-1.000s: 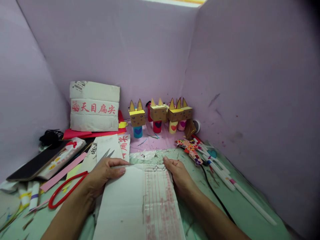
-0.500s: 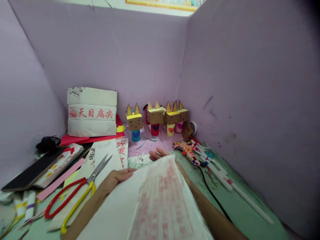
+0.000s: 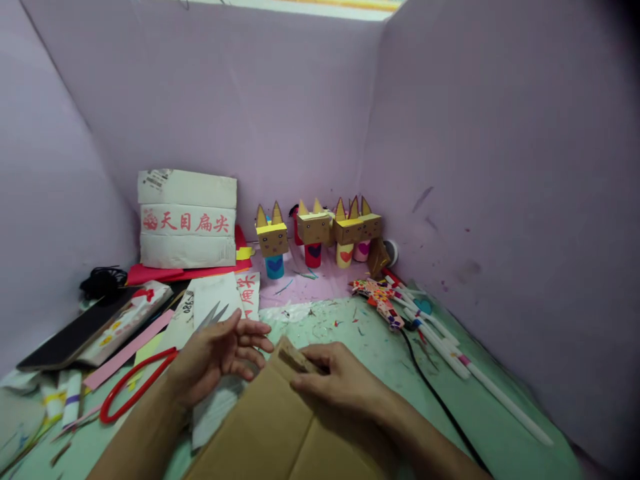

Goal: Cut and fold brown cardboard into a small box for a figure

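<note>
A folded cardboard piece point(image 3: 280, 420), brown side toward me, fills the near middle of the table. My right hand point(image 3: 345, 380) grips its far edge, thumb on the brown face and fingers at the fold. To the left of that edge, my left hand point(image 3: 227, 353) is raised with its fingers spread, holding nothing. Under the left wrist lie scissors point(image 3: 137, 387) with a red handle loop showing; the arm hides part of them. A white sheet point(image 3: 215, 413) lies partly beneath the cardboard.
Cardboard cat figures point(image 3: 273, 243) stand at the back. A white printed cardboard panel point(image 3: 187, 220) leans at the back left. A flower-patterned glue gun point(image 3: 383, 303) with a black cord point(image 3: 440, 403) and white glue sticks point(image 3: 450, 353) lie right. Paper strips point(image 3: 133, 350) lie left.
The cardboard has turned from its white printed face to its brown face. My left hand has let go of it and spread its fingers; my right hand now grips the far edge.
</note>
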Tool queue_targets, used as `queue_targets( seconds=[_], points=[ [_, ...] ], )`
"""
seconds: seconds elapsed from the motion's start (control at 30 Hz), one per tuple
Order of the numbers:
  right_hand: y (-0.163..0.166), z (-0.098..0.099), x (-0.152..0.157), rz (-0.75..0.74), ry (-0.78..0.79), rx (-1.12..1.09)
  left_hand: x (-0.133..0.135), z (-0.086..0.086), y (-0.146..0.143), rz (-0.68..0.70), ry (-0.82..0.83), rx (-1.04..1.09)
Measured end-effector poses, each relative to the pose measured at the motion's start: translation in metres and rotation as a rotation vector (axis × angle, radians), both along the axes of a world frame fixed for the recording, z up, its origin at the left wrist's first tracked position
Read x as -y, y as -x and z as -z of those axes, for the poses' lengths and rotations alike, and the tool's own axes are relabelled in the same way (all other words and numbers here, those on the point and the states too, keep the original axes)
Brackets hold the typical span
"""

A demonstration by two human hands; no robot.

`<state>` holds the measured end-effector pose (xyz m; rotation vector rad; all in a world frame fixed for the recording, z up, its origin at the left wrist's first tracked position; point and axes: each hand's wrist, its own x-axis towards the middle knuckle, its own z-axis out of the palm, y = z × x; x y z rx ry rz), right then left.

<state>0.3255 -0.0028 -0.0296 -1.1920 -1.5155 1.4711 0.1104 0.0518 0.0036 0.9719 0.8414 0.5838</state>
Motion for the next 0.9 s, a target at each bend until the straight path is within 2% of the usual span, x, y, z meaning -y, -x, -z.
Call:
queue_targets(
  seconds=[0.1, 0.17, 0.23, 0.3, 0.4, 0.53, 0.6, 0.73, 0.8, 0.9],
  points=[
    [0.005, 0.005, 0.003, -0.067, -0.101, 0.333, 0.009, -0.004, -0.004, 0.059, -0.16, -0.304],
    [0.007, 0.004, 0.003, -0.06, -0.108, 0.417, 0.015, -0.003, -0.014, 0.061, -0.276, -0.501],
    [0.009, 0.001, 0.004, -0.048, -0.087, 0.428, 0.021, -0.002, -0.024, 0.074, -0.366, -0.592],
    [0.01, -0.003, 0.005, -0.036, -0.041, 0.382, 0.025, 0.0, -0.03, 0.109, -0.371, -0.564],
    [0.006, -0.007, 0.007, -0.058, 0.092, 0.15, 0.027, 0.001, -0.031, 0.119, -0.245, -0.412],
    [0.0, -0.002, 0.009, -0.207, 0.282, -0.194, 0.027, 0.0, -0.029, 0.083, -0.227, -0.339],
    [-0.001, 0.003, 0.009, -0.22, 0.297, -0.222, 0.027, 0.001, -0.032, 0.097, -0.281, -0.361],
    [0.002, 0.009, 0.009, -0.15, 0.231, -0.18, 0.022, -0.003, -0.027, 0.204, -0.349, -0.39],
    [0.002, 0.01, 0.007, -0.153, 0.257, -0.174, 0.016, -0.009, -0.012, 0.146, -0.483, -0.524],
    [0.0, 0.01, 0.003, -0.164, 0.309, -0.163, 0.009, -0.014, 0.032, -0.143, -0.742, -1.056]
  ],
)
